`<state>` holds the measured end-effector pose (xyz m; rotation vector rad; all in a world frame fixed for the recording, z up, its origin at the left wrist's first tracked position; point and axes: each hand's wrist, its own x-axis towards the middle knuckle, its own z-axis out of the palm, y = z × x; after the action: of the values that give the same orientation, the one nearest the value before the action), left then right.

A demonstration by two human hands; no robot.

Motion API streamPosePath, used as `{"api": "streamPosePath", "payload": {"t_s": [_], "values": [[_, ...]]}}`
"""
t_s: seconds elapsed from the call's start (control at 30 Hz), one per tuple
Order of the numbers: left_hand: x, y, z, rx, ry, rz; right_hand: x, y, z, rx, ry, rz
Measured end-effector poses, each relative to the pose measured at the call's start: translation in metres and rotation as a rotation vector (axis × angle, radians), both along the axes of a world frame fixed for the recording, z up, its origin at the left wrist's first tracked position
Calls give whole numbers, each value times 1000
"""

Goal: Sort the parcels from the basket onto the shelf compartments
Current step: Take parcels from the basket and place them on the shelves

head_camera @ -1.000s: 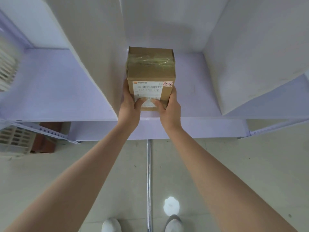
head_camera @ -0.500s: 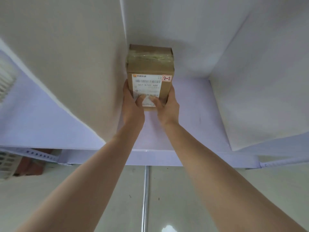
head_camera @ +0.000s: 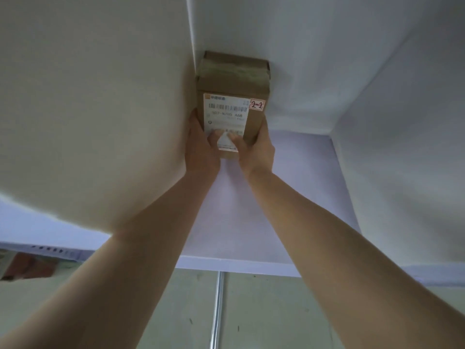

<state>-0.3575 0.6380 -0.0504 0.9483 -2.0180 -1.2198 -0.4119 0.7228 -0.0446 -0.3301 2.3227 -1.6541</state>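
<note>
A brown cardboard parcel (head_camera: 232, 79) with a white barcode label and a red-edged tag reading "2-2" sits deep in a shelf compartment, its far end against the back wall and its left side along the white divider. My left hand (head_camera: 200, 144) grips its near left corner, thumb on the label. My right hand (head_camera: 255, 147) grips the near right corner, thumb also on the label. The parcel rests on the lilac shelf board (head_camera: 276, 197).
White divider panels stand on the left (head_camera: 100, 109) and on the right (head_camera: 402, 122) of the compartment. Below the shelf edge lie a pale floor and a metal bar (head_camera: 217, 308). At the far left edge a reddish-brown thing (head_camera: 27, 267) shows under the shelf.
Both hands have pushed the parcel from the shelf's front edge to the back of the compartment. The camera has moved closer in and the shelf fills more of the view.
</note>
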Motion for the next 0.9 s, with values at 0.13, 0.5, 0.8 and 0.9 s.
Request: {"api": "streamPosePath", "payload": {"t_s": [0.13, 0.5, 0.8, 0.9], "values": [[-6, 3, -2, -7, -17, 52, -3, -2, -3, 36, 28, -31], [-2, 3, 7, 114, 10, -18, -6, 0, 6, 72, -13, 43], [7, 20, 25, 238, -43, 61, -4, 13, 26, 316, -123, 79], [23, 35, 31, 277, -85, 74, 7, 28, 27, 420, -134, 120]]}}
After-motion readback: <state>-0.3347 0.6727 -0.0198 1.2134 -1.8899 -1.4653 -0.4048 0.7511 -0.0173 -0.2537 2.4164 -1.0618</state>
